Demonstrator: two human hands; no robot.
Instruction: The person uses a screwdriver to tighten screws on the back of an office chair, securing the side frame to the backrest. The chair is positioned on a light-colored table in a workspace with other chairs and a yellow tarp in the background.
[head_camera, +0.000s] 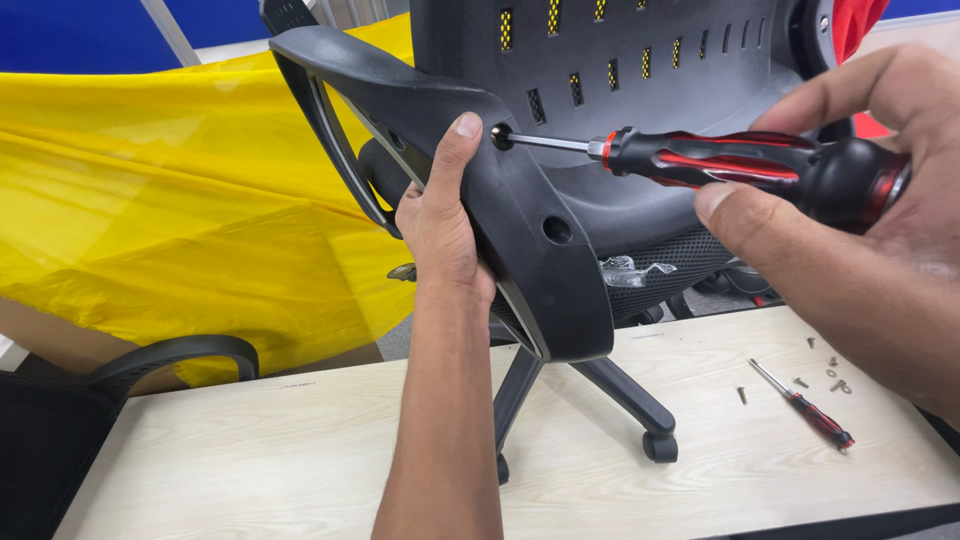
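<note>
- Armrest (520, 230) of black plastic, upright at mid-frame against the office chair (640, 120), its lower edge hanging above the counter (250, 450)
- Left hand (440, 225) wraps the armrest's near edge, fingers closed around it, thumb lying flat beside the upper screw hole
- Right hand (860, 210) has its fingers closed on a red-and-black screwdriver (740, 165), tip seated in that hole
- Small screwdriver (805, 408) and loose screws (835, 375) lie near the counter's right edge
- Open counter lies left of the forearm; yellow sheet (180, 200) hangs behind
</note>
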